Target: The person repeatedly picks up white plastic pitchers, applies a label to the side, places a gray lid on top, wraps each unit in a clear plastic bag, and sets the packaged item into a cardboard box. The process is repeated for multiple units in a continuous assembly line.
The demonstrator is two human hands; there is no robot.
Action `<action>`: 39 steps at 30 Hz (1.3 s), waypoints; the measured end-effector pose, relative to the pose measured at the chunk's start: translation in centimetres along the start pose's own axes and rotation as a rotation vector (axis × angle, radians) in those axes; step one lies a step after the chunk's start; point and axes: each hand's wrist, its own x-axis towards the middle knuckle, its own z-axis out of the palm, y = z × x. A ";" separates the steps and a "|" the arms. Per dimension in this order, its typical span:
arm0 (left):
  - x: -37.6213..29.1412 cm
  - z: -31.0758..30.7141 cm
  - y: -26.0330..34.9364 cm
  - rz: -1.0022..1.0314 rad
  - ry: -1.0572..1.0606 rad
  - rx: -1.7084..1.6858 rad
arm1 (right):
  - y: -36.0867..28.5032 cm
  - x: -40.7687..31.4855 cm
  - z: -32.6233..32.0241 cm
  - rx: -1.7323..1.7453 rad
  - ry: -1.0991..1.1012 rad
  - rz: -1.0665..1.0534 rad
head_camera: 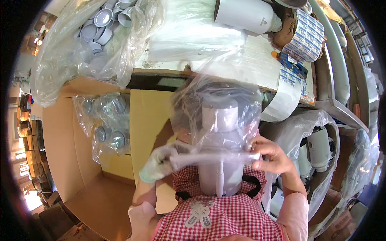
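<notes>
A pale grey vacuum flask with a handle stands upright between my arms, against the red checked apron. A clear plastic bag covers its upper part, and the bag's gathered edge runs across the flask's front. My left hand, in a pale glove, grips this edge on the left. My right hand, bare, pinches the other end of it on the right. The plastic and the hands are slightly blurred.
A plastic bag of grey cups lies at the upper left. Below it, a cardboard box holds bagged flasks. On the table lie another flask, a label roll and a blue tool. More flasks fill a lined container at right.
</notes>
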 end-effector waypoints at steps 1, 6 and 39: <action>0.1 0.1 -0.1 -0.040 0.090 0.009 | 0.2 0.0 0.0 0.079 0.042 0.072; 0.0 2.1 -1.8 -0.313 0.005 0.462 | 0.6 -1.6 1.4 0.228 0.015 0.581; 3.6 3.5 7.0 0.868 -0.264 1.331 | 2.0 -1.7 2.4 -0.076 0.373 0.265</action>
